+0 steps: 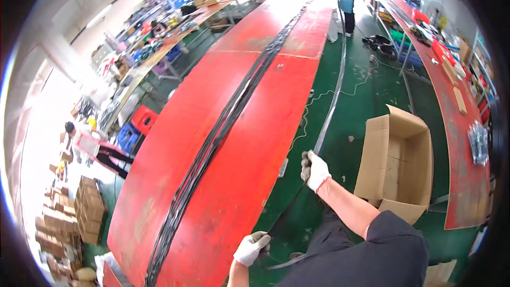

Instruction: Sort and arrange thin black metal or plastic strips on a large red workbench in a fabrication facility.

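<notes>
A long, dark flat strip [336, 95], shiny where light falls on it, runs from my hands far up the right side of the red table. My right hand [315, 171], in a white glove, is closed round it beside the table's edge. Lower down, my left hand [252, 248], also gloved, grips a nearer stretch of the same strip by the table's near right side. Between both hands the strip slants taut and black, and part of it trails below toward my legs. A bundle of similar black strips [212, 143] lies lengthwise along the table [265, 149].
An open cardboard box [372, 151] stands right of my right arm. Beyond it runs a narrow red bench [456, 143] with parts on it. One person [346, 0] stands at the far end, another [90, 146] at the left near stacked cartons [89, 210]. A thin cord [340, 93] crosses the green floor.
</notes>
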The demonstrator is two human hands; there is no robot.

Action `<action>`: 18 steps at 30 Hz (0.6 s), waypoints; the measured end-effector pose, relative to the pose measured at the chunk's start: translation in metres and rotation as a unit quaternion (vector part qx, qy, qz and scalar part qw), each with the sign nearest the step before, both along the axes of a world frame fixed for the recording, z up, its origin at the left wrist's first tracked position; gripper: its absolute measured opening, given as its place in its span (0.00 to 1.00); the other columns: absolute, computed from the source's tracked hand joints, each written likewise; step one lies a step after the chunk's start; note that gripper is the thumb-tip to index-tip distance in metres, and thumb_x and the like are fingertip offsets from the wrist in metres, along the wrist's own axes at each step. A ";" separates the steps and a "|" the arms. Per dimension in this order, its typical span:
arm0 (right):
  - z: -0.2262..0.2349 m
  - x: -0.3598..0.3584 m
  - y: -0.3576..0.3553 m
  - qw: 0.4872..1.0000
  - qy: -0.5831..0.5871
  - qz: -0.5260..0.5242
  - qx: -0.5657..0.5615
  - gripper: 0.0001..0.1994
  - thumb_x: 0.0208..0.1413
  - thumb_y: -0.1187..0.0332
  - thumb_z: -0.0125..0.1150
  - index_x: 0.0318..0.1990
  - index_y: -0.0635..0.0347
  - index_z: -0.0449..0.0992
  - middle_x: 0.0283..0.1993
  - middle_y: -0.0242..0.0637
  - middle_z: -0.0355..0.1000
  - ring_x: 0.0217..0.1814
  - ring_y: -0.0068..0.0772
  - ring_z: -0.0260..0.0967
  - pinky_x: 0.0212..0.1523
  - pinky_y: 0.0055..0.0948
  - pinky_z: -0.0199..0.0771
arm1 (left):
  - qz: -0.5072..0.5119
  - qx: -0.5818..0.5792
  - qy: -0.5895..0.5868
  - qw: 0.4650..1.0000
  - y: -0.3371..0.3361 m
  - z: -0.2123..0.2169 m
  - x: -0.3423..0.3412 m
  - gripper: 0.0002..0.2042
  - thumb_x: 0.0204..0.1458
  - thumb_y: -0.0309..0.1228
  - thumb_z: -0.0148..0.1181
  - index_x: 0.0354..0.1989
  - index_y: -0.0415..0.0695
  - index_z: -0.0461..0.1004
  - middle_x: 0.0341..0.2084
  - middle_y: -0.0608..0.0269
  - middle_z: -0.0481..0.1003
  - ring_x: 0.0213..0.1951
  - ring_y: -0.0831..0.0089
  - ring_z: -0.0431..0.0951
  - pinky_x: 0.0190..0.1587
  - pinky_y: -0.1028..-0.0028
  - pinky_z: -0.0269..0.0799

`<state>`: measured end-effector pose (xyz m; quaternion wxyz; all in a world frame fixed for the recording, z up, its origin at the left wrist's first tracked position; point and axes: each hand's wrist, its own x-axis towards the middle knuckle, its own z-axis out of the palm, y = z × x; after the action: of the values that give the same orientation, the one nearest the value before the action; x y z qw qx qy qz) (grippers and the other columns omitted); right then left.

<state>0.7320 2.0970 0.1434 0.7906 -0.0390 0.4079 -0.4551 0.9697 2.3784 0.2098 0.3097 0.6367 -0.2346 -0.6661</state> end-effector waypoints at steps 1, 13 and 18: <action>0.012 0.016 0.010 1.000 -0.015 -0.008 0.007 0.13 0.76 0.52 0.55 0.44 0.46 0.77 0.26 0.22 0.69 0.17 0.19 0.57 0.18 0.24 0.57 | 0.004 -0.001 -0.015 1.000 0.030 0.011 0.017 0.14 0.67 0.38 0.65 0.48 0.38 0.79 0.27 0.69 0.76 0.29 0.78 0.76 0.36 0.72 0.79; -0.009 0.243 0.142 0.984 -0.090 0.126 -0.088 0.17 0.79 0.50 0.50 0.54 0.53 0.74 0.38 0.37 0.78 0.34 0.36 0.76 0.34 0.39 0.80 | 0.144 0.021 -0.053 0.988 0.349 0.016 0.200 0.12 0.65 0.36 0.67 0.43 0.37 0.82 0.26 0.64 0.81 0.27 0.75 0.80 0.34 0.71 0.79; -0.091 0.311 0.210 0.973 0.081 0.214 0.027 0.26 0.72 0.42 0.58 0.56 0.59 0.75 0.41 0.42 0.81 0.39 0.42 0.80 0.42 0.46 0.85 | 0.212 0.070 -0.144 0.964 0.391 -0.025 0.264 0.11 0.65 0.36 0.66 0.39 0.38 0.83 0.21 0.67 0.78 0.22 0.78 0.76 0.29 0.72 0.73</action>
<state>1.0432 2.3074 0.0525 0.8348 -0.1406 0.4649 -0.2593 1.2334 2.7691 0.1845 0.3617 0.7810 -0.0893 -0.5012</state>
